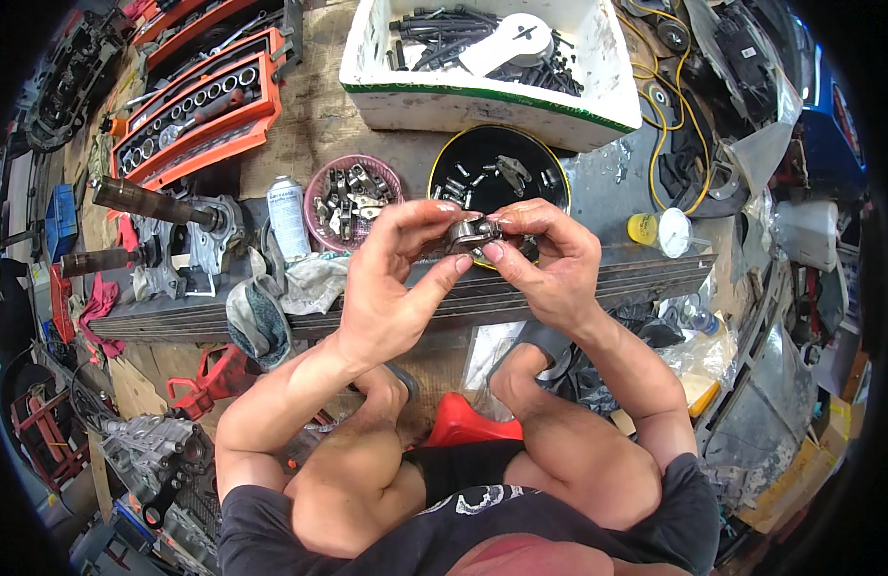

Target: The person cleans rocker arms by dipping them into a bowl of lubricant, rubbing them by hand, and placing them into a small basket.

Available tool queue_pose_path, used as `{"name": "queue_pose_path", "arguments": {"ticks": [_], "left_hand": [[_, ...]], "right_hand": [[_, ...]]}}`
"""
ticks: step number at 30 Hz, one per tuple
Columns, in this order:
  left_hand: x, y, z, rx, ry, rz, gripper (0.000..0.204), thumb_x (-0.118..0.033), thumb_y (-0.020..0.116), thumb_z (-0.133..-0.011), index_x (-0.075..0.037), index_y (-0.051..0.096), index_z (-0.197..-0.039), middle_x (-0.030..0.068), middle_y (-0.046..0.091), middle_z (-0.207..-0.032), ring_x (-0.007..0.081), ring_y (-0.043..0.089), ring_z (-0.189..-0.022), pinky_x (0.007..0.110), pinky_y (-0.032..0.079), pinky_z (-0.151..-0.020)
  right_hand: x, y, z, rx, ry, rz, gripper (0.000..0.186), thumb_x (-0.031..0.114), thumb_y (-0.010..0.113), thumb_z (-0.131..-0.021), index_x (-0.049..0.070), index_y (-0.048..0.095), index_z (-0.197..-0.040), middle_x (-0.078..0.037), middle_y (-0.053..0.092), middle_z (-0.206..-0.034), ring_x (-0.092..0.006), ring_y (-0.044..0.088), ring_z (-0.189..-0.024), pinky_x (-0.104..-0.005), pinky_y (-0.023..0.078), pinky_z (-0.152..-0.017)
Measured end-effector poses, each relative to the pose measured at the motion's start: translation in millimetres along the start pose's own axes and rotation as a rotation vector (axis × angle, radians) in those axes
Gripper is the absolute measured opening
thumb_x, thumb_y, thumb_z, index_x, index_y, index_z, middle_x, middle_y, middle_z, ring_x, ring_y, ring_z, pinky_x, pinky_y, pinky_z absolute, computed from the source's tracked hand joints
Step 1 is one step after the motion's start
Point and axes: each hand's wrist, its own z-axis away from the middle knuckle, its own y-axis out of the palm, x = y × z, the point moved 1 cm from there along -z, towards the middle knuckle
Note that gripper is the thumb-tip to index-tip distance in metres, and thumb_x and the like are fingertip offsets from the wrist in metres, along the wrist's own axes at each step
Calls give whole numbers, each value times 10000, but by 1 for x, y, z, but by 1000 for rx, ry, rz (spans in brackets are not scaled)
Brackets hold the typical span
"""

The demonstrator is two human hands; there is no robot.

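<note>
Below the lower edge of the tabletop (pixel 607 206), a red stool (pixel 463 422) shows between the person's knees. The tabletop's ribbed front edge runs crosswise under both wrists, and a grey-and-white rag (pixel 314 283) hangs over it left of the left arm.

Past that edge, the left hand (pixel 391 278) and the right hand (pixel 554 259) face each other, thumbs and fingers pinched on a small dark metal part (pixel 474 231). The part sits between the fingertips, its left end at the left hand and its right end at the right; the thumb tips are just apart below it.

Behind the hands, a black basin (pixel 497 144) with a yellow rim holds more metal pieces; the hands hide part of its near side. Close on its left is a pink basket (pixel 315 228) of similar parts, then a spray can (pixel 288 219). To the right, a span of grey surface gives room before a yellow tub (pixel 642 228).

Farther, a white foam box (pixel 463 110) of bolts leaves little space behind the basin, and an orange tool tray (pixel 268 96) lies far left.
</note>
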Motion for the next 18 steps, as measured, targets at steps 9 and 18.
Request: {"name": "queue_pose_path", "arguments": {"ticks": [9,18], "left_hand": [[-8,-2,-1,26,380,-490,426,91,757,-803,11,638,-1204,178,709,-1158,298,706,-1086,357,574,-925],[-8,-5,-4,54,534,-561,425,119,779,-738,1,664,-1130,169,706,-1068,299,703,-979,370,579,-827]], "right_hand": [[-1,-6,1,88,-112,-116,244,-69,793,-794,-26,703,-1016,-164,717,-1051,-246,694,-1014,-346,562,-880],[-3,-10,2,198,-129,-117,268,-76,766,-833,-50,678,-1084,-204,664,-1114,-226,672,-1016,-329,574,-862]]}}
